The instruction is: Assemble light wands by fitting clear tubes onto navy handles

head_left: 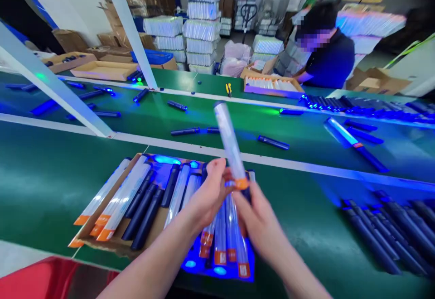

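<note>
My left hand (210, 190) pinches a clear plastic tube (229, 140) near its orange lower end; the tube tilts up and away, slightly blurred. Just below that end, my right hand (258, 222) is closed around a dark cylindrical handle (247, 193), mostly hidden by the fingers. Whether tube and handle are joined I cannot tell. Beneath both hands sits a shallow cardboard box (112, 246) with orange-ended clear tubes (124, 195) and dark handles (147, 217). More such tubes (220, 240) lie under my wrists over a blue-lit surface.
Dark handles (384, 231) are heaped at right. Beyond a white rail (288, 163), scattered handles (273, 142) and a lit light stick (356, 145) lie on the green belt. A slanting white post (57, 86) stands left. A co-worker (329, 54) works across the table.
</note>
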Demonstrator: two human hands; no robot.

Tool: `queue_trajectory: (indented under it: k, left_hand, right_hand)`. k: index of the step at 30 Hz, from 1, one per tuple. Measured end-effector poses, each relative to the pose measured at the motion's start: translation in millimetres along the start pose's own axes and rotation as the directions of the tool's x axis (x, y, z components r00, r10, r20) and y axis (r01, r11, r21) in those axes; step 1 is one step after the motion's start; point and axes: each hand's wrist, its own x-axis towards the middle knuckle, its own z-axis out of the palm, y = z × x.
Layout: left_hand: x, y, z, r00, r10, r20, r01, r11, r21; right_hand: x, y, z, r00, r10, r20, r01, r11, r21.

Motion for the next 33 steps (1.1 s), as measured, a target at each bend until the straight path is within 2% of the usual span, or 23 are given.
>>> queue_trajectory:
  k: [1, 2, 3, 5, 7, 8, 10, 12, 14, 16, 18, 20, 21, 23, 25, 26, 27, 28, 29, 31, 32, 33]
  left_hand:
    - [-1.8, -0.5, -7.6, 1.0, 0.007, -0.021, -0.005, 0.996, 0.089]
    - [-4.3, 0.5, -17.8, 0.998, 0.056, -0.041, -0.047, 0.98, 0.194]
    - [-7.2, 3.4, -31.2, 0.982, 0.174, -0.072, -0.145, 0.944, 0.296]
    - [-12.8, 13.7, -67.7, 0.912, 0.403, -0.074, -0.328, 0.827, 0.457]
    - [-17.3, 27.0, -113.6, 0.868, 0.492, -0.07, -0.333, 0.681, 0.652]
    - [-19.1, 33.3, -137.3, 0.859, 0.508, -0.063, -0.29, 0.584, 0.758]
    - [-22.9, 42.7, -178.3, 0.845, 0.532, -0.049, -0.213, 0.42, 0.882]
    - [-26.9, 46.2, -202.1, 0.857, 0.513, -0.051, -0.134, 0.316, 0.939]
    - [-29.5, 44.1, -204.2, 0.878, 0.478, -0.041, -0.073, 0.219, 0.973]
    - [-28.1, 38.7, -188.8, 0.897, 0.442, -0.017, -0.013, 0.066, 0.998]
    - [-22.8, 32.5, -165.9, 0.933, 0.36, -0.025, 0.079, -0.136, 0.988]
    - [-16.9, 27.6, -145.9, 0.965, 0.258, -0.052, 0.132, -0.303, 0.944]
    - [-14.9, 26.0, -139.4, 0.974, 0.219, -0.062, 0.139, -0.355, 0.924]
    - [-13.1, 25.2, -134.7, 0.983, 0.172, -0.064, 0.127, -0.385, 0.914]
    - [-12.6, 28.2, -137.8, 0.987, 0.144, -0.069, 0.115, -0.342, 0.933]
    - [-11.6, 31.1, -139.6, 0.989, 0.136, -0.062, 0.098, -0.275, 0.956]
    - [-9.8, 34.7, -139.5, 0.988, 0.15, -0.035, 0.06, -0.165, 0.984]
    - [-6.9, 38.9, -136.2, 0.98, 0.2, 0.001, 0.002, -0.015, 1.0]
    - [-3.3, 43.2, -128.7, 0.961, 0.276, 0.021, -0.069, 0.164, 0.984]
    - [5.4, 50.9, -100.9, 0.915, 0.401, -0.052, -0.197, 0.556, 0.808]
    - [9.7, 53.7, -82.0, 0.913, 0.386, -0.131, -0.21, 0.721, 0.661]
    - [13.8, 55.4, -61.8, 0.935, 0.284, -0.214, -0.157, 0.87, 0.468]
  right_hand:
    - [24.6, -6.8, -19.0, 0.995, -0.049, -0.083, 0.038, 0.992, -0.123]
    - [52.6, -15.2, -41.3, 0.976, -0.078, -0.205, 0.014, 0.956, -0.294]
    - [82.3, -24.8, -65.3, 0.955, -0.082, -0.287, -0.033, 0.927, -0.374]
    - [139.4, -44.2, -111.1, 0.912, -0.095, -0.399, -0.115, 0.875, -0.471]
    - [186.2, -58.7, -141.4, 0.881, -0.138, -0.452, -0.168, 0.802, -0.573]
    - [205.2, -63.0, -148.0, 0.873, -0.172, -0.457, -0.178, 0.759, -0.627]
    - [236.3, -66.5, -145.2, 0.882, -0.252, -0.398, -0.142, 0.662, -0.736]
    - [260.6, -66.3, -128.9, 0.922, -0.304, -0.241, -0.03, 0.565, -0.825]
    - [277.9, -65.9, -110.4, 0.951, -0.304, -0.057, 0.104, 0.489, -0.866]
    - [285.3, -66.7, -98.4, 0.953, -0.294, 0.069, 0.202, 0.451, -0.869]
    - [279.4, -68.2, -95.9, 0.936, -0.327, 0.13, 0.276, 0.449, -0.85]
    - [257.8, -68.5, -101.1, 0.904, -0.399, 0.153, 0.348, 0.48, -0.805]
    - [241.1, -67.4, -105.3, 0.887, -0.436, 0.15, 0.38, 0.507, -0.773]
    - [198.0, -61.4, -112.8, 0.863, -0.488, 0.131, 0.432, 0.578, -0.692]
    - [146.9, -51.0, -114.1, 0.858, -0.496, 0.136, 0.472, 0.654, -0.591]
    - [121.0, -44.7, -110.9, 0.871, -0.471, 0.143, 0.476, 0.731, -0.489]
    - [96.1, -38.2, -104.8, 0.893, -0.423, 0.153, 0.449, 0.827, -0.337]
    - [73.2, -31.8, -96.1, 0.918, -0.359, 0.171, 0.383, 0.912, -0.145]
    - [52.8, -25.7, -85.3, 0.937, -0.286, 0.202, 0.279, 0.958, 0.063]
    - [19.8, -15.2, -60.1, 0.943, -0.178, 0.281, 0.059, 0.921, 0.385]
    - [6.9, -11.0, -47.3, 0.939, -0.154, 0.308, -0.004, 0.889, 0.457]
    - [-4.1, -7.6, -35.4, 0.936, -0.142, 0.323, -0.041, 0.866, 0.498]
